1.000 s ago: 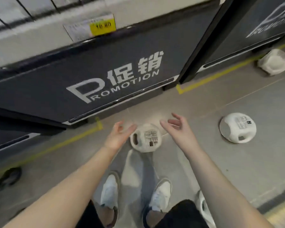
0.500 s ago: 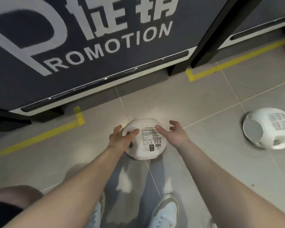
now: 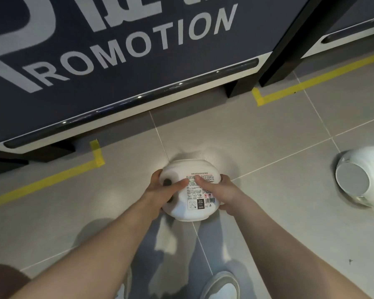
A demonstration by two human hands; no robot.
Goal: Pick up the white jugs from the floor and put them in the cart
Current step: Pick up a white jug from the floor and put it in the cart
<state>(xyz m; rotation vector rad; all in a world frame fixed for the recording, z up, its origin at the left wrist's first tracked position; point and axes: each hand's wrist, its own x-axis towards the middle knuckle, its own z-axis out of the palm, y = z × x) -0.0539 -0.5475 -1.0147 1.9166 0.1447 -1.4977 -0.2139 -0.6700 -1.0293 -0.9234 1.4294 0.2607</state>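
Note:
A white jug point(image 3: 192, 203) with a printed label lies on its side on the grey floor tiles in front of my feet. My left hand point(image 3: 160, 190) grips its left end by the handle, thumb across the top. My right hand point(image 3: 218, 190) grips its right side, thumb on the label. A second white jug point(image 3: 363, 175) lies on its side at the right edge, its grey cap end facing me. No cart is in view.
A dark display stand point(image 3: 117, 61) lettered "PROMOTION" runs across the back, with a black rail along its base. Yellow tape lines point(image 3: 41, 182) mark the floor before it. My white shoe point(image 3: 222, 285) shows at the bottom.
I have bent lower toward the floor. Both hands have gone from hovering beside the jug to closing round its two sides.

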